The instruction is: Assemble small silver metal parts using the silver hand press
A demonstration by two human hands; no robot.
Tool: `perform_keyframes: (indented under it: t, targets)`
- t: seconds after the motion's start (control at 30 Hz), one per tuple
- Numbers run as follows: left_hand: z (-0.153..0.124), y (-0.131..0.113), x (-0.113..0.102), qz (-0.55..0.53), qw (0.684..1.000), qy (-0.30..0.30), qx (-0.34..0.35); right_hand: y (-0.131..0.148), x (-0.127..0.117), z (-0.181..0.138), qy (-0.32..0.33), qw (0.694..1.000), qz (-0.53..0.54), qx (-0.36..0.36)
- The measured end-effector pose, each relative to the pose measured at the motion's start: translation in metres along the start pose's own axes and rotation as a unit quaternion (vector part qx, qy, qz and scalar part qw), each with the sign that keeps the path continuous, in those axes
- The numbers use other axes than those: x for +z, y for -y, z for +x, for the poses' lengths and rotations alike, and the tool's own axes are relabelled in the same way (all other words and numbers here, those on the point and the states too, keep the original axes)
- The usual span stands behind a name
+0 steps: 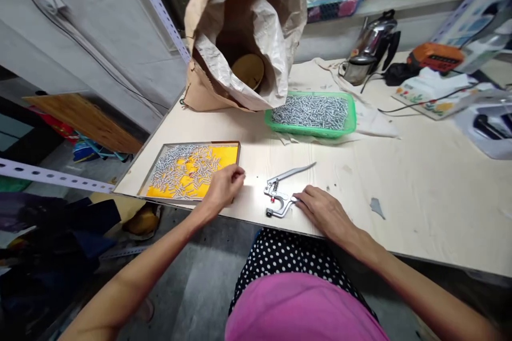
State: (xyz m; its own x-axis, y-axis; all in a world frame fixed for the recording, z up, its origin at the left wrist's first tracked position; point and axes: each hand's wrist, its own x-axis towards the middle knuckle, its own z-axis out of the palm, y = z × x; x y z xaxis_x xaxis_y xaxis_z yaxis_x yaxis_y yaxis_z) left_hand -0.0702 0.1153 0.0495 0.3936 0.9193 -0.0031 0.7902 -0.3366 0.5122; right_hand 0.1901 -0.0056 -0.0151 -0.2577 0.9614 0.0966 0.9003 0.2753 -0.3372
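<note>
Silver snap-fastener pliers lie on the table with their jaws toward the front left and their handles spread. My right hand is closed over the lower handle, its fingertips at the handle's visible part; the rest of that handle is hidden. Next to the right edge of a shallow tray, my left hand is held with curled, pinched fingers. Whatever may be between them is too small or hidden to make out. Many small silver metal pins are scattered over the tray's yellow bottom.
Behind the pliers stands a green basket heaped with similar metal pieces. A large open paper sack is to its left. A metal pot, an orange battery pack and a tissue pack sit back right. A grey scrap lies right.
</note>
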Motion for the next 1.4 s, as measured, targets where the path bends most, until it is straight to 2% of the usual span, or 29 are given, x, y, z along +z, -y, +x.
perform_keyframes:
  t: [0.07,0.13,0.23,0.37,0.5,0.7,0.9,1.17,1.4]
  targets:
    - [-0.017,-0.017,0.015,-0.119,0.990,0.062,-0.046,0.001,-0.001,0.002,0.005,1.000,-0.015,0.005]
    - [-0.028,-0.026,0.031,-0.219,0.963,0.113,-0.111,0.002,-0.001,0.003,0.003,1.000,-0.027,0.009]
    - [-0.031,-0.028,0.050,-0.291,0.928,0.151,-0.179,0.003,0.000,0.002,-0.009,0.999,-0.038,0.010]
    - [-0.023,-0.026,0.060,-0.251,0.933,0.176,-0.189,0.004,0.002,0.001,-0.021,0.998,-0.050,0.018]
    - [-0.018,-0.027,0.061,-0.226,0.927,0.216,-0.207,0.005,0.003,0.000,-0.027,0.998,-0.053,0.017]
    - [-0.014,-0.030,0.059,-0.230,0.916,0.264,-0.196,0.004,0.006,0.000,-0.044,0.997,-0.055,0.019]
    - [-0.010,-0.035,0.060,-0.269,0.888,0.281,-0.245,0.003,0.007,0.000,-0.057,0.997,-0.055,0.013]
    - [-0.011,-0.038,0.059,-0.236,0.886,0.286,-0.277,0.003,0.010,0.000,-0.070,0.995,-0.077,0.011]
    - [-0.001,-0.044,0.053,-0.213,0.861,0.342,-0.310,0.005,0.009,0.001,-0.063,0.994,-0.083,0.013]
